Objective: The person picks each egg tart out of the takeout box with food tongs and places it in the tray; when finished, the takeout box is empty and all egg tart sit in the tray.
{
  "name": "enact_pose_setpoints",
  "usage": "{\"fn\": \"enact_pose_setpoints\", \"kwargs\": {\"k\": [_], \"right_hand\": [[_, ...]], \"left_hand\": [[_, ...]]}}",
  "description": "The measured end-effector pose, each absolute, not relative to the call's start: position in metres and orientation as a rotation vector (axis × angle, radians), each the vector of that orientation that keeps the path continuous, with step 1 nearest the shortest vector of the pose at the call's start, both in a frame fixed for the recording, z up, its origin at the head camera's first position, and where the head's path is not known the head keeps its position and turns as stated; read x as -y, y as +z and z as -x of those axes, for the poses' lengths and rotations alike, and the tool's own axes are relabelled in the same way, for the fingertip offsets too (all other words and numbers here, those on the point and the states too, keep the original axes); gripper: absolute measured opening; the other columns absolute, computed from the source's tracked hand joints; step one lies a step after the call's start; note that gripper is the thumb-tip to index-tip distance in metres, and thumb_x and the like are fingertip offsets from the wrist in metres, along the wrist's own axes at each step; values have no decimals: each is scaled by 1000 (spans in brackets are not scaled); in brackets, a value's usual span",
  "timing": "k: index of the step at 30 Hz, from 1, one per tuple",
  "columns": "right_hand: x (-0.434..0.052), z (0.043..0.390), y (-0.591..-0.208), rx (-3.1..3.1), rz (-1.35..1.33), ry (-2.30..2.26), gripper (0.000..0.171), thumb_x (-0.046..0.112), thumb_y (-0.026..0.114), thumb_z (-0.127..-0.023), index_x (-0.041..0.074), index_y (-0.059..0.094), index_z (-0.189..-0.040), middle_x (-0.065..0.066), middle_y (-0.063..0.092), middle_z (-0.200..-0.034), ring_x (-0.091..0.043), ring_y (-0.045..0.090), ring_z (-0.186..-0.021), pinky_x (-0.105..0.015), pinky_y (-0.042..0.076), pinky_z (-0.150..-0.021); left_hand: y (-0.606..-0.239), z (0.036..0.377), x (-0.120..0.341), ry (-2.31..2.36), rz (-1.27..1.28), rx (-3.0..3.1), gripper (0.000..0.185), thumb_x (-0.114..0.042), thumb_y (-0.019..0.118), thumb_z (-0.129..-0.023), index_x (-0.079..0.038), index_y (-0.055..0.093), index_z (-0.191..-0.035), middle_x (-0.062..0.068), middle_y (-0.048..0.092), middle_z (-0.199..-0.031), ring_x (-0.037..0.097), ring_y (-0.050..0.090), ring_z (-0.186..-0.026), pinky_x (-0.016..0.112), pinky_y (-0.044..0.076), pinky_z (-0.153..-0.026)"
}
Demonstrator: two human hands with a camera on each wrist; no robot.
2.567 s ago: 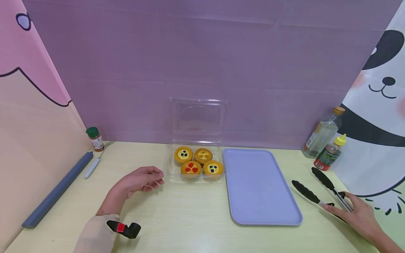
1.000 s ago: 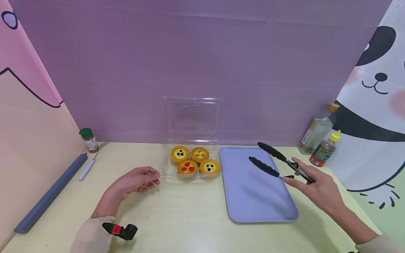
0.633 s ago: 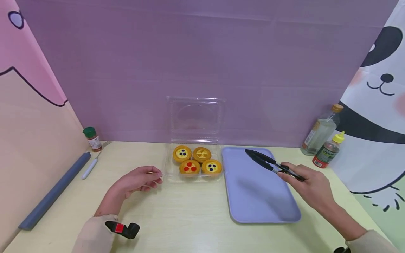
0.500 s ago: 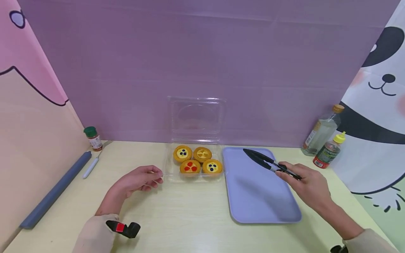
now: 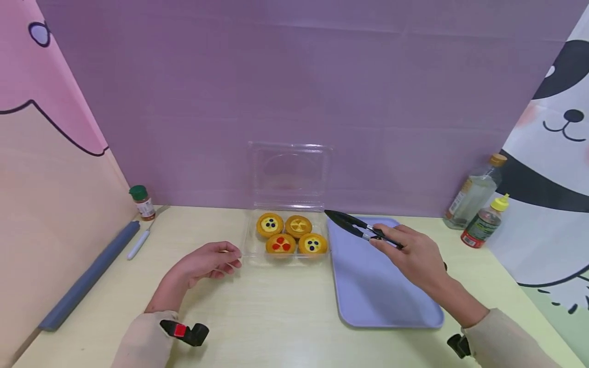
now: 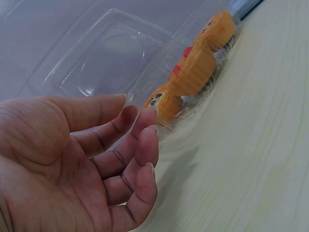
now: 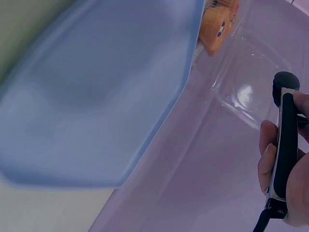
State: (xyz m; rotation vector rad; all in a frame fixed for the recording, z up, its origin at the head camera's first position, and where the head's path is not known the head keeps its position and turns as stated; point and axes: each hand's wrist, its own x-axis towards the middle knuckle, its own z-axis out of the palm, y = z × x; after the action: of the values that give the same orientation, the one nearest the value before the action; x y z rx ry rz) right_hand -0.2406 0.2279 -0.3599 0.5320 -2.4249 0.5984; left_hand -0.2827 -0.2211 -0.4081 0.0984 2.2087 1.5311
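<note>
A clear plastic clamshell box (image 5: pixel 248 250) stands open on the table, its lid (image 5: pixel 290 171) upright against the purple wall. Inside lie several yellow tarts (image 5: pixel 280 244). My right hand (image 5: pixel 409 253) grips black tongs (image 5: pixel 349 224), squeezed nearly together, with their tips over the far left corner of the lilac tray (image 5: pixel 382 296), just right of the box. My left hand (image 5: pixel 211 260) rests on the table with loosely curled fingers close to the box's left wall, holding nothing. The left wrist view shows these fingers (image 6: pixel 140 145) close beside the tarts (image 6: pixel 193 67).
A green-capped spice jar (image 5: pixel 142 203), a white-handled utensil (image 5: pixel 140 243) and a grey bar (image 5: pixel 92 273) lie at the left. Two bottles (image 5: pixel 474 197) (image 5: pixel 483 225) stand at the back right. Purple wall closes the back.
My right hand lifted the tongs off the table at the right, carried them leftward over the tray and squeezed them nearly together. The left hand has stayed in place.
</note>
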Motion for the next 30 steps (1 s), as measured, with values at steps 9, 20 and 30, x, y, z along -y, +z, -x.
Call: {"fn": "enact_pose_setpoints", "kwargs": {"k": [9,20,30], "right_hand": [[-194,259,-359,2448,-599,487,36,37,77,-87,25,75,-120,6,68,-82,-6,46,-62,-22,35,-51],[-168,276,-356,2631,-583,399,46,48,69,-90,23,69,-129,-2,73,-96,-7,48,-57,-25,36,-51],[-150,292,-360,2728,-542,425,56,55,69,-88,30,62,-137,-8,72,-98,-12,38,-47,-28,28,-41]], "left_hand": [[-409,283,220,1526,-84,-2215,31,-27,57,-102,-2,57,-120,8,69,-105,21,63,-90,31,49,-75],[-408,282,222,1522,-81,-2221,32,-26,57,-102,-1,57,-121,6,69,-103,20,64,-90,31,49,-75],[-408,283,221,1520,-81,-2222,31,-27,57,-102,-1,57,-121,7,69,-105,20,63,-90,31,49,-76]]}}
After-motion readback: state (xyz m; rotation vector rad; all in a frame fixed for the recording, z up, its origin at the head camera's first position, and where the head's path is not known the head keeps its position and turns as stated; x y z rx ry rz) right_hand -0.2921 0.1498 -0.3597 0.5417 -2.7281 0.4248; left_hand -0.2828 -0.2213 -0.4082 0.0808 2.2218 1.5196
